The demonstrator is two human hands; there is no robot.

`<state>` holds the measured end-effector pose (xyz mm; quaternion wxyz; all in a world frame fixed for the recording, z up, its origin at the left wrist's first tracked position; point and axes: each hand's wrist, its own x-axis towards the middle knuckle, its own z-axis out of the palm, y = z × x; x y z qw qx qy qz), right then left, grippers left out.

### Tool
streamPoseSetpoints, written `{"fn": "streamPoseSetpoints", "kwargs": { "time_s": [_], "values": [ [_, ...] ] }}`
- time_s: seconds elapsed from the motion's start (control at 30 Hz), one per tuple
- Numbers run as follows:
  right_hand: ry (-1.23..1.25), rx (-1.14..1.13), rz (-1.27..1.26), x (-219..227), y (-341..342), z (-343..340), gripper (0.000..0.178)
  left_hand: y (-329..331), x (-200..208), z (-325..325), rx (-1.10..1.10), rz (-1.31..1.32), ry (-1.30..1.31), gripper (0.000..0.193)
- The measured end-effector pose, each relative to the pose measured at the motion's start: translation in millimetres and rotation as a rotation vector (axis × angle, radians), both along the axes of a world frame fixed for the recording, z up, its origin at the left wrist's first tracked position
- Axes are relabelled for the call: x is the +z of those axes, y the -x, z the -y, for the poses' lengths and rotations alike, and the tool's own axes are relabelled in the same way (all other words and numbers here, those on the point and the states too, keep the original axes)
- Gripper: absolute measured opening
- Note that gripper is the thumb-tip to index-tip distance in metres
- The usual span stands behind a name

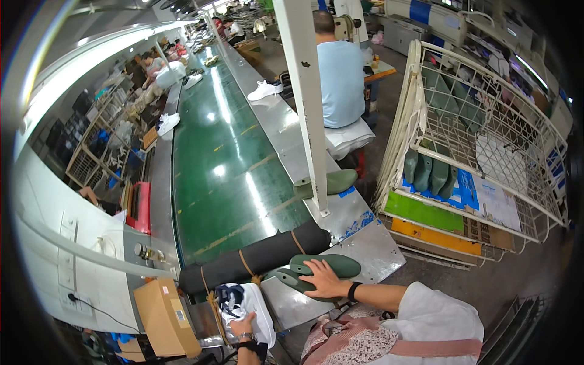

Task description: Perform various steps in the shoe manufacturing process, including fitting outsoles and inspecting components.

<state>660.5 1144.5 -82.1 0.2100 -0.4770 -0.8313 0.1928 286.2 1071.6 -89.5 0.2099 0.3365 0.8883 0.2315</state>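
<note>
My left hand [243,328] holds a white sneaker [263,313] with a navy and white upper, at the near end of the line. Whether one shoe or a pair lies there, I cannot tell. To its right, my right hand [326,280] is curled over green shoe lasts [344,266] lying on the metal end plate [380,252]. Its fingers grip the nearer last [292,279], and the palm partly covers it. Another green last [340,181] rests farther up the metal edge, behind the white post [304,91].
A black roll [255,258] tied with cords spans the green conveyor belt [213,158]. At left stands a cardboard box [161,319]. White sneakers [264,90] sit along the belt's sides. A wire rack [474,158] with more green lasts [431,173] stands right; a seated person [340,82] is ahead.
</note>
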Motion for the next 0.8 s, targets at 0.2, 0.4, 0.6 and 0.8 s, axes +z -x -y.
{"fn": "streamPoseSetpoints", "kwargs": {
  "time_s": [0.2,0.4,0.6,0.8],
  "values": [
    [0.004,-0.081,0.103,-1.5,54.7,-13.2,0.054,-28.3,110.0,-85.2,-0.601,-0.198,-0.029,0.078],
    [0.017,0.208,0.198,5.4,57.7,-4.9,0.051,-53.8,146.6,-230.6,-0.99,-0.294,-0.387,0.094],
    [0.091,0.337,0.337,39.2,10.0,27.5,0.048,-104.3,66.8,-275.9,-0.935,-0.285,-0.33,0.077],
    [0.3,-0.706,-0.148,-36.3,-9.2,94.1,0.064,-183.6,-94.6,-138.6,-0.893,0.439,-0.042,0.069]
  ]
}}
